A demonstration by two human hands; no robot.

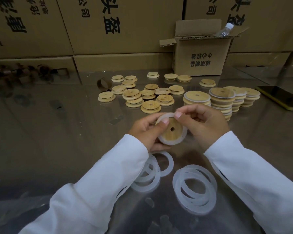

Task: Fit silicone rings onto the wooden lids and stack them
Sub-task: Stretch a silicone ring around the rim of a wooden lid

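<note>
My left hand (146, 130) grips a round wooden lid (173, 130) with a centre hole, held tilted above the steel table. A translucent silicone ring (167, 115) lies partly round the lid's rim. My right hand (205, 123) pinches the ring's upper edge between thumb and fingers. Loose silicone rings lie on the table below my hands, one pile at the left (152, 173) and one at the right (195, 189). Several bare wooden lids (150, 107) are scattered beyond my hands. Stacks of ringed lids (222, 102) stand to the right of them.
A small open cardboard box (201, 56) with a plastic bottle (225, 30) in it stands at the back. Large cartons (108, 26) wall off the rear. A phone (279, 97) lies at the far right. A cardboard tube ring (103, 84) sits left of the lids.
</note>
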